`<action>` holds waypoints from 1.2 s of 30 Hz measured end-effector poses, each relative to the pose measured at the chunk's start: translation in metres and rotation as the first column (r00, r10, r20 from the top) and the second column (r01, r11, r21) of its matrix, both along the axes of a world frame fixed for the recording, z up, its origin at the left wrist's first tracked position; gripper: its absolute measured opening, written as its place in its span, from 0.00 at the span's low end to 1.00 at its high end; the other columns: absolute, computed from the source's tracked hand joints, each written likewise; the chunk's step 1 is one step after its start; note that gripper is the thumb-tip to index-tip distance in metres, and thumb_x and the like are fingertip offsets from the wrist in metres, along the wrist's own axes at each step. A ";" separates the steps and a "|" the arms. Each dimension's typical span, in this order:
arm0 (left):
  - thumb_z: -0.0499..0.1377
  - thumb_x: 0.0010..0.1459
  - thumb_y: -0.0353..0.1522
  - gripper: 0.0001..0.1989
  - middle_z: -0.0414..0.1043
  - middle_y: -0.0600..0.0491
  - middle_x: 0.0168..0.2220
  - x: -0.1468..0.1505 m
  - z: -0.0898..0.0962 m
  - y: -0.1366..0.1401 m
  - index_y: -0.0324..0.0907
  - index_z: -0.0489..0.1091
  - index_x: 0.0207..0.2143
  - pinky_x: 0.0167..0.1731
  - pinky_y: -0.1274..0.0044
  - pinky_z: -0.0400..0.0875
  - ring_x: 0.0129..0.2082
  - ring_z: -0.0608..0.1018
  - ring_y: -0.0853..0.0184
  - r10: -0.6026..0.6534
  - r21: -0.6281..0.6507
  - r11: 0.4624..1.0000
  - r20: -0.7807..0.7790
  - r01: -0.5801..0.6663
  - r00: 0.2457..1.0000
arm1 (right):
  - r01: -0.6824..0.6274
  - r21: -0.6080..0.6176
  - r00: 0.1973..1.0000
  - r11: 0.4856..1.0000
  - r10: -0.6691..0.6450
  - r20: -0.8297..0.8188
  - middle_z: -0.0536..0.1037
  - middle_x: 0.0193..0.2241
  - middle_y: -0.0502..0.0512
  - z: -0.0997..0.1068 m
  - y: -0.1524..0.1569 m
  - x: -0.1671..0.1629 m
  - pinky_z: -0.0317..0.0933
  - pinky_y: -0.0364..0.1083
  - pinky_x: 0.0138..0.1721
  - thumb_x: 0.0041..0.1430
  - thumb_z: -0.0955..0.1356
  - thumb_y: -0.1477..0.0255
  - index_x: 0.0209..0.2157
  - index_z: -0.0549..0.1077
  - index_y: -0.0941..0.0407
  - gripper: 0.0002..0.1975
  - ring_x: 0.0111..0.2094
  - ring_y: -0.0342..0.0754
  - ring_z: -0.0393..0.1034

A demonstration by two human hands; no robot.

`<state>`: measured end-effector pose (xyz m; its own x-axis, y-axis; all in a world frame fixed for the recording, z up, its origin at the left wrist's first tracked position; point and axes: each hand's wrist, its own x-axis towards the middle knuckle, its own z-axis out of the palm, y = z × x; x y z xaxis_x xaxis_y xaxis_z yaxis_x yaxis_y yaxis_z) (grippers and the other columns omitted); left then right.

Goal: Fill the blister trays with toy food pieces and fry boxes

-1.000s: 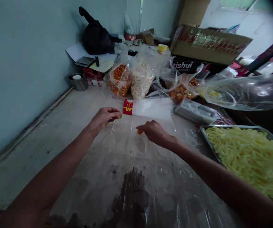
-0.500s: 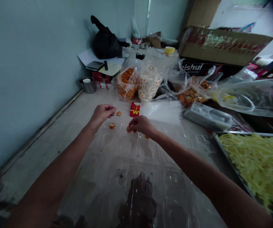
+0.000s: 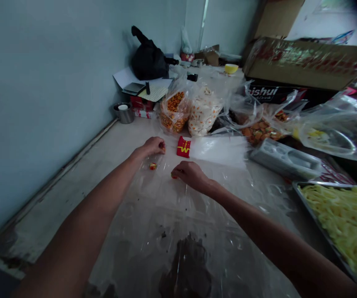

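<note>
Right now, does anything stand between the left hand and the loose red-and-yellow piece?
Nothing visible does. The loose piece lies just below the left hand in the picture; the right hand is off to the side, its fingertips at another small piece.

From my remote seat I see a black bag (image 3: 149, 62) by the wall (image 3: 57, 62), a steel cup (image 3: 126, 116) nearer the camera, a yellow bowl (image 3: 231, 69) farther back, and at right a carton (image 3: 308, 62) on a lettered black box (image 3: 262, 92).
</note>
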<state>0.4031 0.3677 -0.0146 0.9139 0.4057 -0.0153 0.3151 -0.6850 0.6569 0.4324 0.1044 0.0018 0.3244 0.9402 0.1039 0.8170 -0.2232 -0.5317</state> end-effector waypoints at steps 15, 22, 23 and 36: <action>0.64 0.56 0.38 0.11 0.83 0.50 0.37 -0.179 0.021 0.009 0.43 0.81 0.39 0.39 0.74 0.74 0.36 0.82 0.63 0.242 0.227 0.929 0.222 -0.291 0.945 | 0.277 0.059 0.908 0.959 -0.241 -0.342 0.80 0.28 0.51 -0.005 -0.123 -0.001 0.62 0.45 0.28 0.57 0.72 0.58 0.38 0.83 0.52 0.14 0.26 0.47 0.71; 0.55 0.60 0.28 0.15 0.82 0.45 0.45 -0.197 0.000 -0.009 0.42 0.81 0.42 0.46 0.69 0.73 0.45 0.81 0.57 -0.020 0.590 0.807 0.082 -0.032 0.996 | 0.223 0.082 0.935 0.971 -0.189 -0.300 0.80 0.32 0.53 0.003 -0.130 -0.013 0.63 0.45 0.31 0.58 0.72 0.60 0.38 0.82 0.52 0.12 0.27 0.46 0.69; 0.54 0.59 0.26 0.17 0.81 0.43 0.47 -0.200 -0.001 -0.010 0.41 0.81 0.45 0.48 0.68 0.73 0.47 0.80 0.56 -0.041 0.603 0.798 0.066 -0.007 0.997 | 0.227 0.082 0.937 0.970 -0.195 -0.291 0.80 0.32 0.53 0.003 -0.133 -0.013 0.63 0.45 0.31 0.59 0.72 0.60 0.39 0.82 0.52 0.12 0.27 0.46 0.69; 0.66 0.51 0.35 0.07 0.83 0.54 0.33 -0.152 0.035 0.018 0.46 0.82 0.33 0.30 0.77 0.64 0.34 0.81 0.61 0.261 0.345 0.928 -0.326 -0.143 0.909 | 0.387 0.060 0.887 0.920 -0.354 -0.295 0.78 0.28 0.52 -0.004 -0.204 -0.014 0.61 0.45 0.29 0.59 0.72 0.61 0.37 0.82 0.52 0.11 0.25 0.45 0.67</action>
<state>0.2512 0.3859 0.0204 0.7663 0.6191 -0.1715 0.6420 -0.7285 0.2388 0.4187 -0.0997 -0.0021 0.6777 0.7329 0.0594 0.5054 -0.4056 -0.7616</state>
